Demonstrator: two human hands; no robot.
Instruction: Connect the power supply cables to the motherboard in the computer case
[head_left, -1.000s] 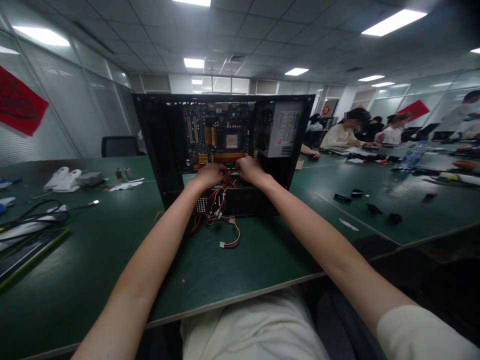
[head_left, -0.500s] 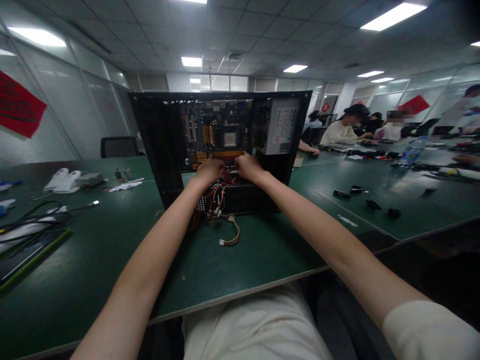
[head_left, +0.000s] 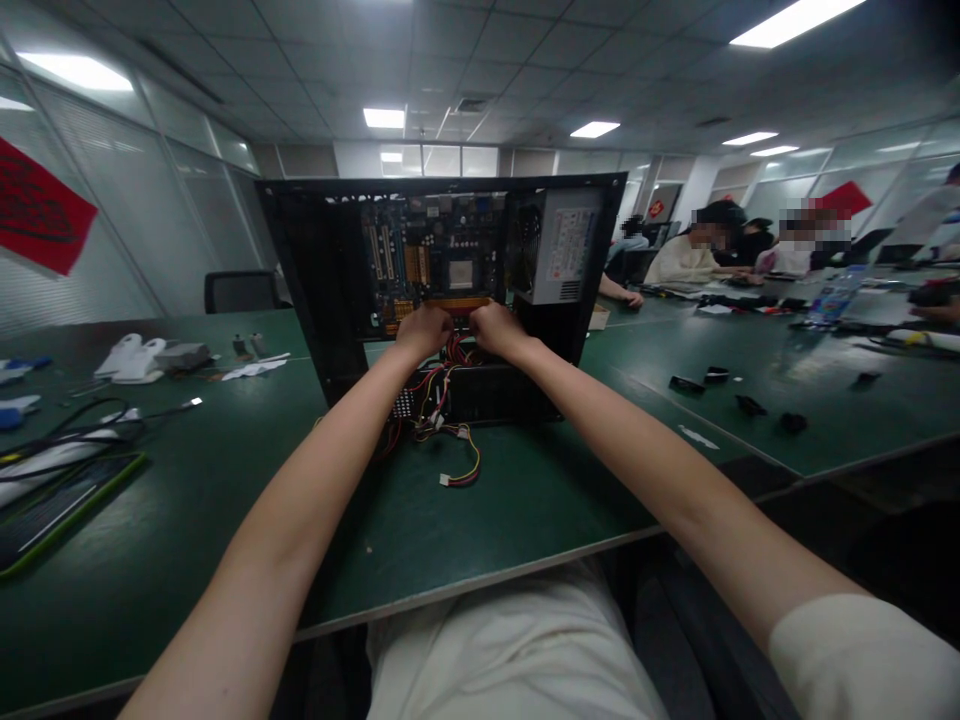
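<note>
An open black computer case (head_left: 300, 300) stands on the green table with its inside facing me. In it sit a motherboard (head_left: 442, 240) and a grey power supply (head_left: 564, 250). Both my hands reach to the lower edge of the motherboard, by orange-red memory slots (head_left: 459, 303). My left hand (head_left: 424, 330) is curled closed at their left, my right hand (head_left: 496, 328) at their right. What the fingertips grip there is hidden. Red and yellow cables (head_left: 459, 350) bunch below and between the hands. One cable with a white plug (head_left: 445, 481) trails onto the table.
On the left lie a green-edged black item (head_left: 67, 510), dark cables (head_left: 82, 430) and a grey box (head_left: 184, 357). Small black parts (head_left: 750, 405) and a plastic bottle (head_left: 836, 297) are on the right. Several people (head_left: 690, 255) sit farther off.
My left hand has shifted slightly up beside the slots, its fingers still curled. The right hand stays nearly in place. The whole view has moved a little.
</note>
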